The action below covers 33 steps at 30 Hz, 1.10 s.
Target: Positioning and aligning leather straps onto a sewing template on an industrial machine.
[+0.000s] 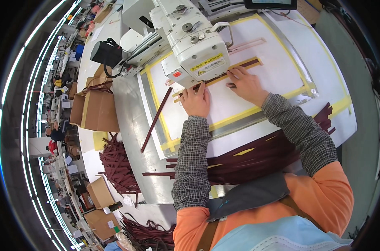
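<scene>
A maroon fabric strip (252,64) lies in a yellow-edged slot on the white template sheet (257,97), under the head of a white sewing machine (202,48). My left hand (196,101) rests with fingers stretched out on the strip's left part, close to the needle area, which the machine head hides. Farther right, my right hand (246,86) presses fingertips to the strip's near edge. A small dark object (231,85) shows beneath its curled fingers, its kind unclear. Left of the template, a loose maroon strip (156,120) lies slanted on the metal table.
A thick bundle of maroon strips (252,161) lies along the near table edge, below my forearms. At left are a pile of short strips (118,163) and an open cardboard box (94,109). A black motor box (106,52) juts beside the machine; a screen (270,3) stands behind.
</scene>
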### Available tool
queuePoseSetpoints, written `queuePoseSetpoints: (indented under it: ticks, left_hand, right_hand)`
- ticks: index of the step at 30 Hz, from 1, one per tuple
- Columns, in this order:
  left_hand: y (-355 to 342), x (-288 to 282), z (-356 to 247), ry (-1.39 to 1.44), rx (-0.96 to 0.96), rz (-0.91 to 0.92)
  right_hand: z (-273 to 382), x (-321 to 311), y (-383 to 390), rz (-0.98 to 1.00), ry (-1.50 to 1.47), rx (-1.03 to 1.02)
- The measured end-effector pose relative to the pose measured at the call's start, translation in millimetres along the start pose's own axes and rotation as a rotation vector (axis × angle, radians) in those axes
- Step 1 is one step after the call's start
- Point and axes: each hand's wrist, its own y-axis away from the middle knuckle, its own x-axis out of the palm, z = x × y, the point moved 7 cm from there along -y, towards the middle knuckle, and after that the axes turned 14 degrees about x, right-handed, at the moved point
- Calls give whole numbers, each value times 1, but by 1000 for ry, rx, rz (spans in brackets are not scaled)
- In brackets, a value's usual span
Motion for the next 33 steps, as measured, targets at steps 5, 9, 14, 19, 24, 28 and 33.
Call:
queuePoseSetpoints:
  ticks: [5,9,14,19,24,28,33]
  left_hand:
    - [6,-6,11,-20,9,-20]
    - [13,-8,22,-34,21,-22]
    - [20,-11,34,16,25,1]
    - [22,-12,39,0,14,48]
    - [8,-4,14,21,19,64]
    - [-8,11,-13,72,56,30]
    - [-12,23,-30,50,75,38]
  right_hand:
    - [-30,-13,-2,7,30,-43]
    - [-57,-27,-4,6,88,-43]
    - [-58,-29,-1,-24,77,-19]
    - [-46,-21,-1,-30,66,-13]
    - [-35,-16,-1,-27,49,-17]
    - [-24,-10,-1,-36,33,0]
    - [-13,-7,-3,-5,-2,-4]
